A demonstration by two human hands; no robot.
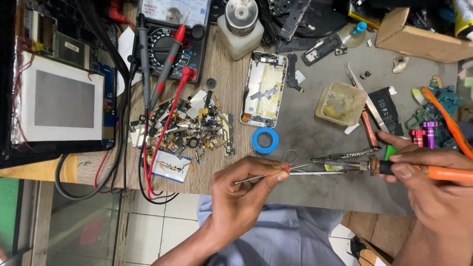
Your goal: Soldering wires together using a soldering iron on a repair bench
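Low in the frame's centre, the left hand point(246, 184) pinches a thin strand of solder wire point(261, 177) between thumb and forefinger, its grip closed tight on it. At the lower right, the right hand point(433, 172) wraps its grip around the orange handle of a soldering iron point(394, 168), whose dark tip points left and meets the wire's end beside a small wire loop point(290, 156).

Just above that meeting point lies a blue tape roll point(265, 140), and above it an opened phone frame point(264, 88) with its insides showing. Left of these sits a heap of small electronic scraps point(189, 128), crossed by the red and black probes of an analog multimeter point(170, 42) at the upper centre. A dismantled tablet point(59, 93) fills the upper left. Toward the right stand a square plastic tub point(341, 103), tweezers point(362, 93), a flat black battery point(386, 109) and 2 purple and red cylinders point(424, 134). A cardboard box point(419, 37) occupies the upper right.

The table point(320, 192) is partly wood, partly covered by a grey mat. Below its edge show pale floor tiles and the person's blue striped shirt.
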